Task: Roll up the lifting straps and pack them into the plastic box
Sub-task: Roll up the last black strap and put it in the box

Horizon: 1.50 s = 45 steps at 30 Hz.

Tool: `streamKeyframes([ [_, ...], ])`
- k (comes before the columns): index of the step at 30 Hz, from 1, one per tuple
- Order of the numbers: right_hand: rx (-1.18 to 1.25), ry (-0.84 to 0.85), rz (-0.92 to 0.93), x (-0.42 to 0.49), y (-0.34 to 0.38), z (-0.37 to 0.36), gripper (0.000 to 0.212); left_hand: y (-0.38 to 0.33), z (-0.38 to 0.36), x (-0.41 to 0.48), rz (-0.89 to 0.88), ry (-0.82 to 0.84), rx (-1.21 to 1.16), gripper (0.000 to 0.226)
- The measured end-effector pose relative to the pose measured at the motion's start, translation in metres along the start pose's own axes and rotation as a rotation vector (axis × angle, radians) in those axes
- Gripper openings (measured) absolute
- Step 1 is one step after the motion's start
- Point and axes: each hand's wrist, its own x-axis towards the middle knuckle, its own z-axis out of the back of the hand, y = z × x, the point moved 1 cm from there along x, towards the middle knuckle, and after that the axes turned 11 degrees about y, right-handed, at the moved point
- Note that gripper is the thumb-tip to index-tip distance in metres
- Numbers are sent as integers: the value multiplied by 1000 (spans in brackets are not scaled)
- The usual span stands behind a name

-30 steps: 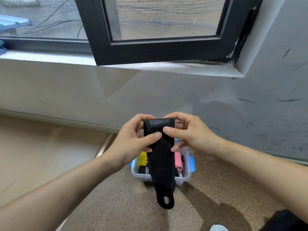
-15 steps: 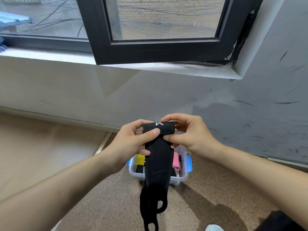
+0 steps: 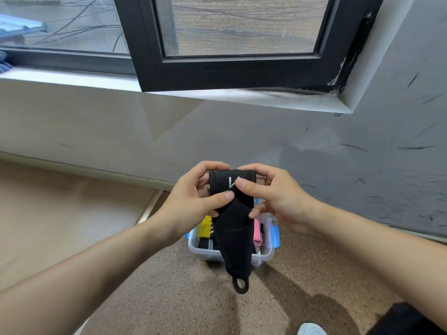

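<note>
Speckled brown floor (image 3: pixel 169 298) below a black-framed window (image 3: pixel 229 68), upper frame. Frame centre: left hand (image 3: pixel 193 201) and right hand (image 3: pixel 273 197) both pinch closed on a black lifting strap (image 3: pixel 234 221), its top rolled, its looped tail hanging. Directly beneath, on the floor, a clear plastic box (image 3: pixel 263 257) holds yellow, pink and black rolls.

A plain indoor room, likely in a home or flat, though the exact kind cannot be told. Across the top of the frame a black-framed window (image 3: pixel 232 68) stands ajar over a pale sill (image 3: pixel 72 78), showing a brick wall and tangled wires outside. Below it runs a scuffed grey-white wall (image 3: pixel 362 153). The lower frame shows speckled brown floor (image 3: pixel 181 298), with a beige mat (image 3: pixel 60 213) at left.
</note>
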Motion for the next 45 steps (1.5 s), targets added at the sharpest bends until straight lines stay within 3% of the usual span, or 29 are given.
streamKeyframes([
  [7,-51,-38,75,-2,4,6,32,3,1,-1,211,148,-43,50],
  [14,-124,-9,119,-1,1,8,37,-3,-3,0,230,89,-111,50],
  [18,-178,8,126,-3,-1,5,39,-1,-3,0,214,44,-86,32],
  [23,-202,19,77,-3,0,7,43,0,-2,-1,165,38,-83,26],
  [27,-88,43,-52,-3,2,9,36,-1,-1,-1,110,16,-78,30],
  [30,-62,72,-115,-2,2,8,47,0,-2,0,64,-19,-66,33],
  [36,-56,40,-24,0,1,9,32,1,-3,-1,-23,-24,-44,42],
  [45,-35,14,45,0,2,9,32,-3,1,3,149,70,-69,44],
])
